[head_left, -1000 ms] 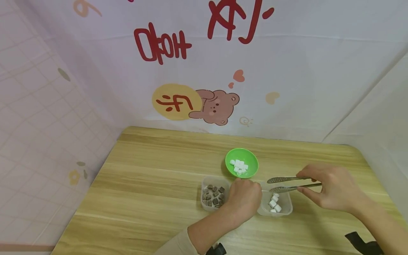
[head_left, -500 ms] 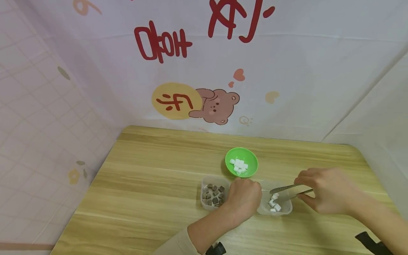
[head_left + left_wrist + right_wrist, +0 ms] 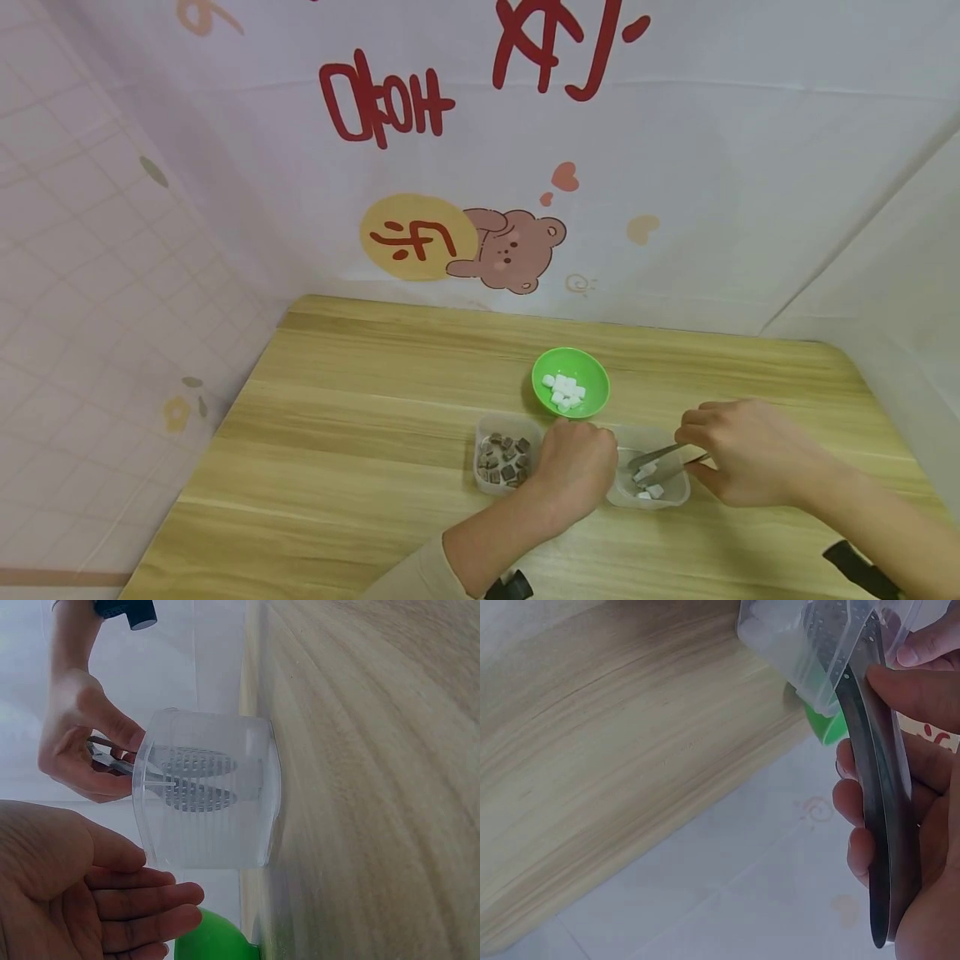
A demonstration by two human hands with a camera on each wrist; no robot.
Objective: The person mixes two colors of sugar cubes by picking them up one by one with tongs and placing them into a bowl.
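My right hand (image 3: 738, 454) grips metal tongs (image 3: 881, 802), whose perforated tips reach down inside a clear plastic container (image 3: 251, 840). Several white cubes (image 3: 655, 492) lie in that container around the tips; whether a cube is between them I cannot tell. At the container's left rim, my left hand (image 3: 577, 467) pinches the edge between thumb and index finger, its other fingers loosely extended in the left wrist view. Behind the hands stands a green bowl (image 3: 551, 365) with several white cubes (image 3: 564, 390) in it.
Left of my left hand, a second clear container (image 3: 480, 427) holds several grey-brown cubes (image 3: 507, 472), partly hidden by that hand. All stand on a wooden table (image 3: 337, 433). A printed white cloth (image 3: 697, 167) hangs beyond the table's back edge.
My right hand has moved left and the tongs have gone from above the right container down among its white cubes, their tips closer together. The left hand stays at the rim.
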